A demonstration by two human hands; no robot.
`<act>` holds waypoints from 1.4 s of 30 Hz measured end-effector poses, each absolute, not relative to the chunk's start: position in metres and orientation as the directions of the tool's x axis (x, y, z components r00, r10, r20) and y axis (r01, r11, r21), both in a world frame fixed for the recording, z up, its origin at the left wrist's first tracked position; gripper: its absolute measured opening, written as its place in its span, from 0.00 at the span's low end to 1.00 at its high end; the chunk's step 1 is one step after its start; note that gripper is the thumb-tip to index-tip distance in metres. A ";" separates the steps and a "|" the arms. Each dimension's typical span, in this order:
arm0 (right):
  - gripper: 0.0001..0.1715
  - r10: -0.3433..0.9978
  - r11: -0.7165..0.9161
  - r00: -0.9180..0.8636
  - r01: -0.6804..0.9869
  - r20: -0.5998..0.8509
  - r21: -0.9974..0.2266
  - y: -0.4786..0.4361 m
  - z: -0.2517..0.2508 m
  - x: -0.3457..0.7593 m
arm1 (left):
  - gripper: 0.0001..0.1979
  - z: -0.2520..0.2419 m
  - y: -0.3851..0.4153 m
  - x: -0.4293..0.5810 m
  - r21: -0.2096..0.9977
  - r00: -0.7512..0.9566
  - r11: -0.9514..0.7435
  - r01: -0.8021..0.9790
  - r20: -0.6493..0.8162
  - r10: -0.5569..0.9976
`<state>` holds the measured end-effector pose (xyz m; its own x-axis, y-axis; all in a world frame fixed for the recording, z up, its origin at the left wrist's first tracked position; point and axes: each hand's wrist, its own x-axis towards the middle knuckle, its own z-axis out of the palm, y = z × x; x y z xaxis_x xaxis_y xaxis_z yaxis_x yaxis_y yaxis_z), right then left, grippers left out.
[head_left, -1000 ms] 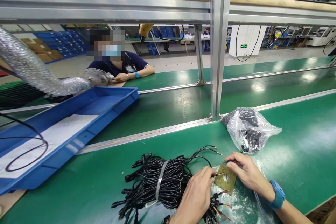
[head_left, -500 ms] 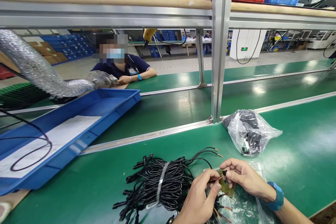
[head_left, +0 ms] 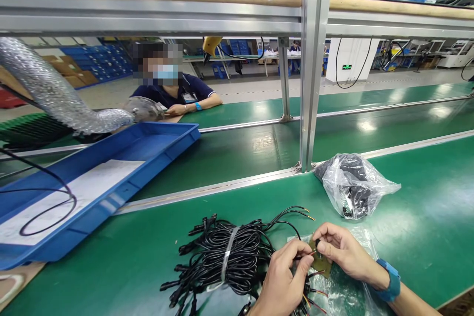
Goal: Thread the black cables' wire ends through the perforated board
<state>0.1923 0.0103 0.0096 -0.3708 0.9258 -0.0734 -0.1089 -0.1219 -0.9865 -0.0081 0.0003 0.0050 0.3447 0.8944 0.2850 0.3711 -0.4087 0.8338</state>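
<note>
My left hand (head_left: 287, 276) pinches a thin cable end with red wire between thumb and fingertips, at the right side of a black cable bundle (head_left: 237, 256). A pale tie goes around the bundle, and bare wire tips stick out of it. Close against the left fingertips, my right hand (head_left: 342, 252) is closed on a small black part (head_left: 317, 244), whose exact kind I cannot make out. Under both hands lies a clear plastic bag (head_left: 346, 286) with a yellowish patch (head_left: 321, 265) showing between the fingers.
A clear bag of black parts (head_left: 353, 187) lies beyond my right hand, by the metal post (head_left: 310, 84). To the left a long blue tray (head_left: 122, 190) holds paper and a cable. Across the line sits a co-worker in a dark shirt (head_left: 200, 90). Bins stand on the shelf above.
The black part and the wire end have come closer together at my fingertips. Both hands stay in nearly the same place, and the view has shifted slightly.
</note>
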 end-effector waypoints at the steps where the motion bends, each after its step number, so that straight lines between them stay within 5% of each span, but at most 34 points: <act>1: 0.26 0.922 -0.138 -0.377 -0.117 -0.085 -0.983 0.010 0.009 0.192 | 0.09 0.005 0.000 -0.008 0.830 0.338 -0.413 0.374 0.292 0.895; 8: 0.26 0.873 -0.255 -0.474 -0.242 -0.115 -0.936 0.009 0.009 0.190 | 0.11 0.006 0.001 -0.005 0.836 0.320 -0.408 0.367 0.299 0.899; 18: 0.27 0.862 -0.278 -0.485 -0.209 -0.148 -0.938 0.009 0.010 0.190 | 0.11 0.005 0.000 -0.004 0.839 0.292 -0.406 0.363 0.311 0.904; 26: 0.23 0.894 -0.155 -0.439 -0.117 -0.089 -0.981 0.004 0.011 0.187 | 0.11 0.002 0.002 -0.005 0.824 0.309 -0.409 0.392 0.301 0.902; 29: 0.24 0.901 -0.150 -0.424 -0.100 -0.094 -0.984 0.005 0.010 0.187 | 0.03 0.007 0.002 -0.010 0.839 0.364 -0.380 0.388 0.239 0.900; 32: 0.24 0.916 -0.122 -0.393 -0.066 -0.086 -0.990 0.005 0.007 0.188 | 0.10 0.012 0.002 -0.016 0.821 0.392 -0.378 0.427 0.209 0.896; 35: 0.22 0.927 -0.073 -0.370 -0.008 -0.064 -0.997 0.005 0.006 0.189 | 0.04 0.011 0.004 -0.019 0.777 0.401 -0.430 0.460 0.250 0.881; 42: 0.10 0.920 0.159 -0.388 0.243 0.055 -0.957 0.005 0.003 0.187 | 0.09 -0.006 0.003 -0.014 0.700 0.404 -0.511 0.499 0.333 0.852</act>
<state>0.1875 0.0045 0.0030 -0.3877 0.9201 0.0549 0.2429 0.1595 -0.9568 -0.0143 0.0033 -0.0063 0.4043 0.8518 0.3331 0.4988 -0.5106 0.7004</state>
